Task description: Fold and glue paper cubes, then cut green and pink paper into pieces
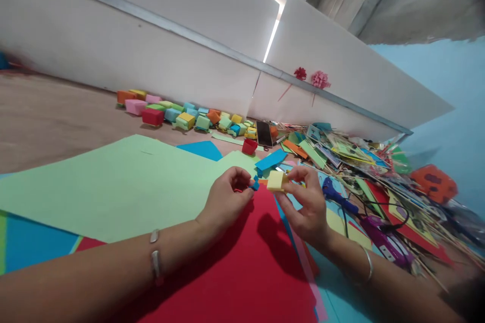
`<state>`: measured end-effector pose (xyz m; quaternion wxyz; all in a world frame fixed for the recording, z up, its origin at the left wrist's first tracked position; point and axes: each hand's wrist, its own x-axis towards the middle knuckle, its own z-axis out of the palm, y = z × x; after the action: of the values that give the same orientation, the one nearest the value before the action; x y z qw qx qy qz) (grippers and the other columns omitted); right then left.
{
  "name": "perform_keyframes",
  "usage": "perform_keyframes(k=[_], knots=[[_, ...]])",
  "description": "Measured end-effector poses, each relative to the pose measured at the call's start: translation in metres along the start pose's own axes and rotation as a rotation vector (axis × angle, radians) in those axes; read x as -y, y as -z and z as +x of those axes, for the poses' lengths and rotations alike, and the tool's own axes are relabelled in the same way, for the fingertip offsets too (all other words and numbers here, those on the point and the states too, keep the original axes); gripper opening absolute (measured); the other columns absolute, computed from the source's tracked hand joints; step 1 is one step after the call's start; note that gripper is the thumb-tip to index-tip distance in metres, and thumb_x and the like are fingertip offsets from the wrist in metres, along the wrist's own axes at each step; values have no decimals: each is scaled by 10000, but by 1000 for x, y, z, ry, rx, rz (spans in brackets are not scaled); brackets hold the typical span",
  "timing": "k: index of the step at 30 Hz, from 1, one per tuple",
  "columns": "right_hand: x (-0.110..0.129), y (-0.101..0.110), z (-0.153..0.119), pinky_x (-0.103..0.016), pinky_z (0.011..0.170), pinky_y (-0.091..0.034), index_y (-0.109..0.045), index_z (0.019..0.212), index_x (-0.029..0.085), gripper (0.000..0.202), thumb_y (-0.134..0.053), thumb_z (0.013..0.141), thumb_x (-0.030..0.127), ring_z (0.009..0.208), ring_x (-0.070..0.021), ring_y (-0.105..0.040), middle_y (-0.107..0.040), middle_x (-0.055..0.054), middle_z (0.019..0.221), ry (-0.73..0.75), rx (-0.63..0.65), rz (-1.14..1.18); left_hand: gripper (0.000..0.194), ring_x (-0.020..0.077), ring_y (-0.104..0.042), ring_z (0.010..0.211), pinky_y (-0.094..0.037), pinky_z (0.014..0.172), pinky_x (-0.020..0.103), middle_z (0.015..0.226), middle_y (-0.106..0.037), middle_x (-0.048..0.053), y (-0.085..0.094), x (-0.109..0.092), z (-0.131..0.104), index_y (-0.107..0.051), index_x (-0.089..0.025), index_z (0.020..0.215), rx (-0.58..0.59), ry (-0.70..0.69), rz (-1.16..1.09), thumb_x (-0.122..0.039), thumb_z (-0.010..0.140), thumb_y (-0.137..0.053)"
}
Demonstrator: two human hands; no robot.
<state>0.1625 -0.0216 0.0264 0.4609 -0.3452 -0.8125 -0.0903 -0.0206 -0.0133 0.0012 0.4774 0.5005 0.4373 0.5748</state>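
Note:
My left hand [229,194] pinches a small blue paper piece [255,183] between thumb and fingertips. Facing it, my right hand [306,204] is closed on a pale yellow folded paper box [276,180]. The blue piece and the yellow box are close together but apart. Both hands are above a large red paper sheet [242,262]. A bright blue paper strip [271,160] and a small red paper box [249,147] lie just beyond them.
Large light green sheets [113,186] spread to the left. Several coloured paper boxes [185,120] line the wall, near a dark phone [264,133]. At the right are a blue glue gun [339,196], a purple power strip [384,242] with a cord, and heaped paper scraps and sticks.

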Motion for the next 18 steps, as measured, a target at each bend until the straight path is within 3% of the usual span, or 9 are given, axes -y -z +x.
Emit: perform_keyframes(k=[7,18], knots=[[-2,-13,-18,-481,917,-471,-736,874,215,131,-614,866,168,1152,-284,-539,-534,-110,1254,23,59,8,116,160,-623,709,-471,627,281,740,-645,-15,1,-4,0,-563,-213,735,41,-92,165,-210,633,-618],[2,-12,-19,-486,919,-500,-732,877,231,133,-613,867,171,1151,-280,-568,-568,-108,1266,8,75,3,77,156,-620,687,-468,617,275,723,-646,-20,2,-2,-2,-565,-221,716,66,-152,245,-185,653,-591]])
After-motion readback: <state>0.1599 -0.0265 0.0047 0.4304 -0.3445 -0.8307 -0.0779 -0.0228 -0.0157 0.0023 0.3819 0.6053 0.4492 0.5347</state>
